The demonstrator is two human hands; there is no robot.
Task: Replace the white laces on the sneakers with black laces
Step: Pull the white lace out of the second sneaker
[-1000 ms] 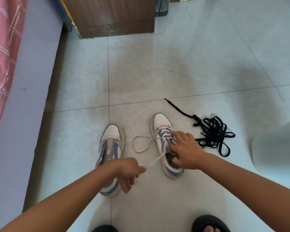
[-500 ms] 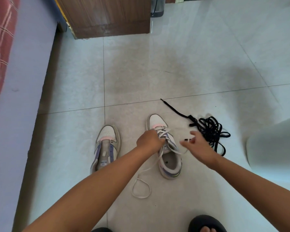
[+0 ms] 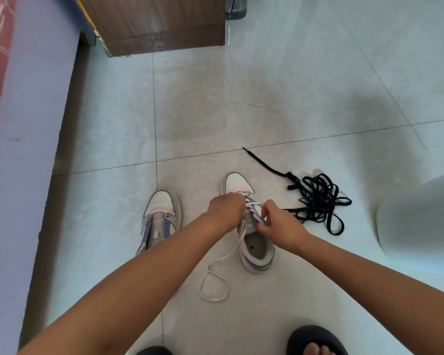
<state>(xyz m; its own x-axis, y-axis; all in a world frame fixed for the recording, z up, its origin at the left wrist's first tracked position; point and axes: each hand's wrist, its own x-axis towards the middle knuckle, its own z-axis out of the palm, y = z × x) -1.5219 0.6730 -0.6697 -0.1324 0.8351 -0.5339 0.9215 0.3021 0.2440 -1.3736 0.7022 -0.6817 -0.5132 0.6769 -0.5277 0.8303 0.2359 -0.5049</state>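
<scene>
While the tiled floor [image 3: 267, 85] carries everything, a wooden cabinet [image 3: 159, 24] stands at its far edge and a bed [image 3: 23, 124] runs along the left. Two sneakers sit side by side: the left sneaker [image 3: 159, 221] unlaced, the right sneaker [image 3: 254, 242] partly laced in white. Black laces [image 3: 318, 198] lie tangled just right of it. White lace [image 3: 215, 285] trails from the eyelets into a loop on the floor. Left hand [image 3: 226, 211] has its grip closed over the lacing near the toe; what it holds is hidden. Right hand [image 3: 280, 226] pinches white lace at the tongue.
</scene>
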